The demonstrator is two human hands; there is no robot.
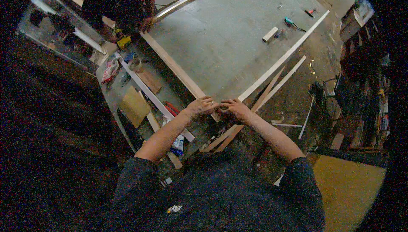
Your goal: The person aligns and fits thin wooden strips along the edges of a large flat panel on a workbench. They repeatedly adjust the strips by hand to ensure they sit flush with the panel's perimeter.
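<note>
A large grey panel (212, 40) lies before me, edged by long strips. Along its left edge runs a pale wooden strip (172, 66), and my left hand (201, 106) is closed over its near end. Close beside it, my right hand (237, 110) has its fingers curled at the panel's near corner, around the near end of the white strip (284, 59) on the right edge. The hands almost touch. What lies under the fingers is partly hidden. Another person's hand (146, 24) rests at the far end of the wooden strip.
On the panel lie a short pale block (270, 34), a teal-handled tool (291, 22) and an orange-and-black tool (310, 12). Loose wooden strips (272, 88) cross below its right edge. To the left are a long white strip (146, 87), a cardboard piece (135, 105) and a yellow tool (124, 42).
</note>
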